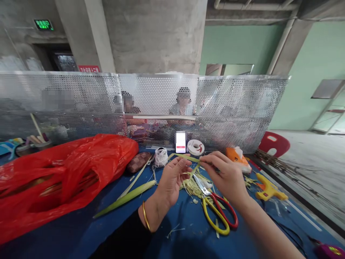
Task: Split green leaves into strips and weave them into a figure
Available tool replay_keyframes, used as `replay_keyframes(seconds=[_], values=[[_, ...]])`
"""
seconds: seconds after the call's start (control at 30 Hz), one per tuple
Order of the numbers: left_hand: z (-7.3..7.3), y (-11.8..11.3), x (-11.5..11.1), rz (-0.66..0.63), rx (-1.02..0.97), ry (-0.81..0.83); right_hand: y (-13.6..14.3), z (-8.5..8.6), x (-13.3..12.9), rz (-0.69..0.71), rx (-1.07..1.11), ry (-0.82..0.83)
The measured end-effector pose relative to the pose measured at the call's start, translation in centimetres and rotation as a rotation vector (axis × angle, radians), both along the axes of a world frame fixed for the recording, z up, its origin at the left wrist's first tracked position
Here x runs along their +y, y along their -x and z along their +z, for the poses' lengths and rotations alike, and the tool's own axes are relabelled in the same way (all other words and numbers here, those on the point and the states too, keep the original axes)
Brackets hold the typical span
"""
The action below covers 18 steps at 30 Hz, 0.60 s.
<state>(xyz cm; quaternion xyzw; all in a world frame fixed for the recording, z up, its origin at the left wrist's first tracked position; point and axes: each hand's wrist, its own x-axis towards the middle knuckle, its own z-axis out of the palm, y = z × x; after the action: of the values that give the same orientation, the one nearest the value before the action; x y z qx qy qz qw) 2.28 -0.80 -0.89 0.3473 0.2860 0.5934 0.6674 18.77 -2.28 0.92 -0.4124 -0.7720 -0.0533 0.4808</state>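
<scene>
Black sleeve (126,233) foremost; right hand (228,174), fingers pinching green strip (192,158), presumably for control; left hand (169,180), fingers curled alongside, grip unclear; scissors (207,192) near, probably for ready reach.

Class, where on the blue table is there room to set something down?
Bare blue table shows between the red bag, green leaf and black sleeve, and between the left hand and scissors, apart from thin shreds. Crowded: around the leaf scraps, string ball and white roll, and by the yellow glue gun.
</scene>
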Motion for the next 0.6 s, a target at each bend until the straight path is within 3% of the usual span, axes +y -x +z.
replay_keyframes(seconds=[0.1,0.23,0.43,0.6], values=[[0.0,0.1,0.1,0.006,-0.051,0.071,0.0,0.1,-0.1,0.065,-0.061,0.061],[0.2,0.8,0.7,0.107,-0.072,0.022,-0.8,0.8,-0.1,0.02,-0.11,0.117],[1.2,2.5,1.6,0.316,-0.1,-0.063,-2.5,2.0,-0.3,-0.124,-0.029,0.068],[2.0,4.7,2.5,0.605,-0.091,0.033,-2.6,1.9,-0.4,-0.176,0.04,0.019]])
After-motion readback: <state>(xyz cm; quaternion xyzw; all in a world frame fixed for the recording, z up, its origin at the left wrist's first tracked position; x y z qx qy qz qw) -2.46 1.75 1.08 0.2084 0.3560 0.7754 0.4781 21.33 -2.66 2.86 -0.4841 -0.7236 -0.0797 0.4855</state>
